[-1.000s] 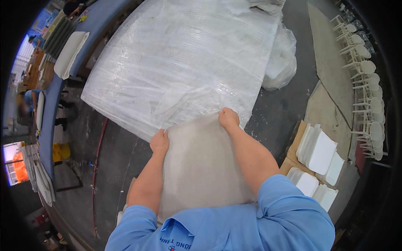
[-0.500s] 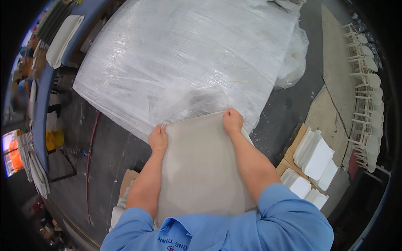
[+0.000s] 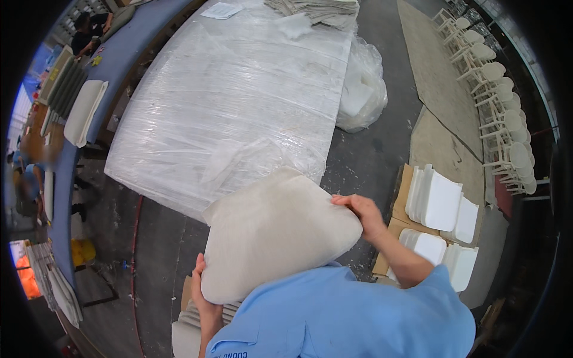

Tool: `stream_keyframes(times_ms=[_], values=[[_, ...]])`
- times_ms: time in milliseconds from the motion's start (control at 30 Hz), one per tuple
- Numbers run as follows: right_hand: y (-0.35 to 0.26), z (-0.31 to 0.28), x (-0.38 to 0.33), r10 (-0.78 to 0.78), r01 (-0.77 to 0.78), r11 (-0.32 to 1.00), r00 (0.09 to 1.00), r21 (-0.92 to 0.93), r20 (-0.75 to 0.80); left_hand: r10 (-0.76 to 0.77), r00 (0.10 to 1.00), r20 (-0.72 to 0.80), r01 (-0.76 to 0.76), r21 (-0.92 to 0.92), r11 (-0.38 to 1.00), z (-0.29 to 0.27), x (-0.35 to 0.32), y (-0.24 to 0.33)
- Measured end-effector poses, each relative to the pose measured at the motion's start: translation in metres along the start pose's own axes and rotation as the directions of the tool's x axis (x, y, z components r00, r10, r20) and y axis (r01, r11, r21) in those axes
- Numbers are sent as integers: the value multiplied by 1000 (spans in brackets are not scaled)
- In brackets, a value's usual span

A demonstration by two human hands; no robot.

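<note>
A beige, padded seat cushion is tilted in front of my chest, with one corner pointing away from me. My right hand pinches its edge near the right corner, fingers on top. Along the lower left edge, my left hand holds the cushion from the side, its fingers partly hidden behind it. Just beyond the cushion lies a wide, flat stack wrapped in clear plastic film, its film crumpled at the near edge.
Folded grey fabric pieces lie on the wrapped stack's far end. White panels sit on cardboard at right, with white chairs beyond. A blue-topped table runs along the left. Similar beige cushions are piled beside my left arm.
The cushion has turned and tilted, and sits closer to my body. My left hand has moved down to its lower left edge; my right hand has shifted right and nearer. The view has swung right.
</note>
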State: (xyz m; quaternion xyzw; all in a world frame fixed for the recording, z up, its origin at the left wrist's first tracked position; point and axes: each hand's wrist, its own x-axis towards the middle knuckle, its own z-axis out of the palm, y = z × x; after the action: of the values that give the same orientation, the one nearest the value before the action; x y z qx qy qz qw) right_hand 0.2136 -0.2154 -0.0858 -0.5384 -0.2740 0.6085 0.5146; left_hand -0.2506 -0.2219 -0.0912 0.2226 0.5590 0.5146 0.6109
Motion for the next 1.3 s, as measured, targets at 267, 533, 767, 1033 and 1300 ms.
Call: stream_keyframes(times_ms=[267,533,767,1033,1300], values=[[-23,48,81,-214,222,966,974,136,-66,192,981,-29,-194,-104,976,54,70,65],[-14,55,100,-230,240,953,970,182,-76,268,951,-155,-295,-186,937,44,94,38],[33,20,121,-60,67,939,998,337,-33,167,976,-143,-201,-271,941,24,100,8],[69,4,95,429,-457,855,889,245,160,222,975,27,-223,193,956,-18,52,-32],[100,126,61,553,-520,833,770,-190,319,62,995,-75,-26,415,910,-58,53,-66]])
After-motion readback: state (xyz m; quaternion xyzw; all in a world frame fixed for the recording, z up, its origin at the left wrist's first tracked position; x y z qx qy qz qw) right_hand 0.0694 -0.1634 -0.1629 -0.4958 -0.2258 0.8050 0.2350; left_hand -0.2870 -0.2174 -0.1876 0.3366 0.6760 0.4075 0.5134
